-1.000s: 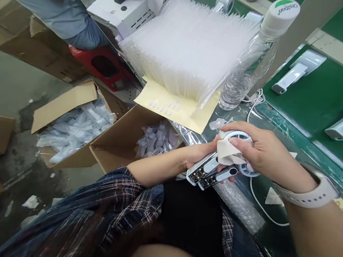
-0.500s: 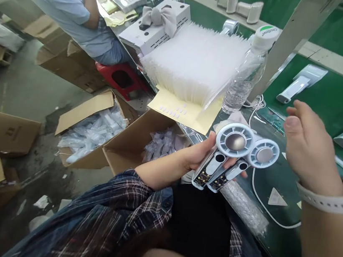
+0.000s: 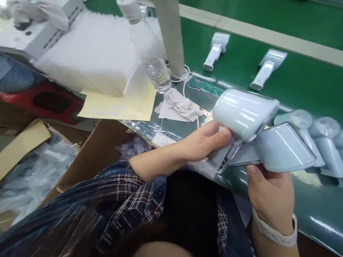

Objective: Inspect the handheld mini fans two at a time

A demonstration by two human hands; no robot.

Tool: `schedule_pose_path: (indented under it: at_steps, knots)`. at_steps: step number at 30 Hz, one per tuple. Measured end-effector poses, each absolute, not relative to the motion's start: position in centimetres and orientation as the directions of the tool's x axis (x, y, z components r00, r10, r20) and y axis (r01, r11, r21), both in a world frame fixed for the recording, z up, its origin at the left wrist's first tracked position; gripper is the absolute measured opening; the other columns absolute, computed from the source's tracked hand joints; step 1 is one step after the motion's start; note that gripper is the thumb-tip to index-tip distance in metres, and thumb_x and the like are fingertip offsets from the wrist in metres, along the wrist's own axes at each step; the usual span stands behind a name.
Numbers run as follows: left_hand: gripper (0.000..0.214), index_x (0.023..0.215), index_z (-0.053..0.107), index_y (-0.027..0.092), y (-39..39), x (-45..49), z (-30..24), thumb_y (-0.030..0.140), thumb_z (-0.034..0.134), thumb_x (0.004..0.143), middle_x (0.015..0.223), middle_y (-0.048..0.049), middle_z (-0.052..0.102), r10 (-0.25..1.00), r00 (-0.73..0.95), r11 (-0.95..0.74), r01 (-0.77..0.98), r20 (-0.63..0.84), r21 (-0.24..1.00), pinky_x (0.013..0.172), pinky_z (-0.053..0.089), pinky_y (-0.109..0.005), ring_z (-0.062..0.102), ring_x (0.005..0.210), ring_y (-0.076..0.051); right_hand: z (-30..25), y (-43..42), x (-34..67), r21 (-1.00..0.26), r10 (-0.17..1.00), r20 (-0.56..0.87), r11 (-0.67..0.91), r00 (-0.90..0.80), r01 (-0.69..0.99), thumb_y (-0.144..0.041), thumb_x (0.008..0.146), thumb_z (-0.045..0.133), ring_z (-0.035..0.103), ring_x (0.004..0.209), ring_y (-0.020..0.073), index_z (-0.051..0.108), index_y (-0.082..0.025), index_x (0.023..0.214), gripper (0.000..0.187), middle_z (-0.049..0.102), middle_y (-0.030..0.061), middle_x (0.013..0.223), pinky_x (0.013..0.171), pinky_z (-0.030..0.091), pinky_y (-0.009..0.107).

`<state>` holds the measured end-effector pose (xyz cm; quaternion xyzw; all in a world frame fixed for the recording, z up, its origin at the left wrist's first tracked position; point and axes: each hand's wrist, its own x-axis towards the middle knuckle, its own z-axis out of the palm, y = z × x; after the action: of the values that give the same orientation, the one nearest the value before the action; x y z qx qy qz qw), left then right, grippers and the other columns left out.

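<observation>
My left hand (image 3: 203, 140) is closed on a pale grey-white hand-held device (image 3: 243, 112), its rounded back turned toward me. My right hand (image 3: 269, 192) grips a second device of the same kind (image 3: 279, 147) from below, thumb on its lower edge; the two devices touch at their handles. A white watch band circles my right wrist. A crumpled beige cloth (image 3: 179, 106) lies on the bench just left of my left hand.
Several more of these devices (image 3: 330, 145) lie in a row on the green belt at right; two others (image 3: 214, 54) lie farther back. A water bottle (image 3: 147, 45), a stack of clear bags (image 3: 95, 55), a yellow sheet (image 3: 120, 105), open cardboard boxes (image 3: 13, 154) below.
The cloth has left my right hand and lies on the bench. My right hand has taken hold of one of the two devices, both now turned back-side up. The view swung right.
</observation>
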<state>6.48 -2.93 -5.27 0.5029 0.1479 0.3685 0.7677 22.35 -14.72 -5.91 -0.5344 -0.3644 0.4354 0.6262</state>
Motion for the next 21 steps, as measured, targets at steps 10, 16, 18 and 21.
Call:
schedule_pose_path:
  at_steps: [10, 16, 18, 21]
  knots:
    - [0.066, 0.137, 0.062, 0.021, -2.4, 7.8, -3.3, 0.052, 0.084, 0.082, 0.128, -0.0139, 0.080, 0.443, 0.896, 0.649, -0.301, -0.026, 0.699, 0.109, 0.062, -0.054, 0.076, 0.127, -0.038, -6.2, -18.7, 26.0, -0.926, 0.955, -0.123, -0.013, 0.271, -0.376, -0.049, 0.093, 0.082, 0.078, 0.121, 0.0336, 0.079, -0.037, 0.127, 0.035, 0.081, 0.0056, 0.131, 0.105, 0.065, 0.060]
    - [0.077, 0.149, 0.054, 0.023, -2.6, 7.4, -2.8, 0.051, 0.087, 0.086, 0.134, -0.0158, 0.077, 0.478, 0.874, 0.573, -0.234, -0.088, 0.785, 0.102, 0.064, -0.047, 0.078, 0.122, -0.035, -3.9, -17.7, 25.7, -0.895, 0.955, -0.176, -0.054, 0.239, -0.443, -0.048, 0.100, 0.062, 0.076, 0.118, 0.0334, 0.079, -0.034, 0.126, 0.034, 0.080, 0.0092, 0.125, 0.099, 0.065, 0.056]
    - [0.083, 0.148, 0.054, 0.021, -2.4, 7.8, -2.7, 0.051, 0.092, 0.082, 0.134, -0.0167, 0.075, 0.478, 0.877, 0.533, -0.239, -0.056, 0.811, 0.103, 0.064, -0.046, 0.077, 0.122, -0.034, -3.4, -16.7, 25.3, -0.882, 0.955, -0.187, -0.060, 0.231, -0.468, -0.052, 0.100, 0.052, 0.074, 0.100, 0.0311, 0.078, -0.033, 0.127, 0.042, 0.078, 0.0096, 0.106, 0.087, 0.065, 0.051]
    - [0.085, 0.139, 0.058, 0.018, -2.1, 8.4, -2.5, 0.055, 0.097, 0.074, 0.126, -0.0154, 0.076, 0.467, 0.883, 0.514, -0.219, -0.056, 0.829, 0.096, 0.064, -0.042, 0.080, 0.109, -0.030, -3.0, -15.2, 24.6, -0.907, 0.965, -0.163, -0.064, 0.207, -0.416, -0.061, 0.098, 0.041, 0.065, 0.082, 0.0303, 0.075, -0.031, 0.123, 0.051, 0.062, 0.0072, 0.081, 0.071, 0.058, 0.046]
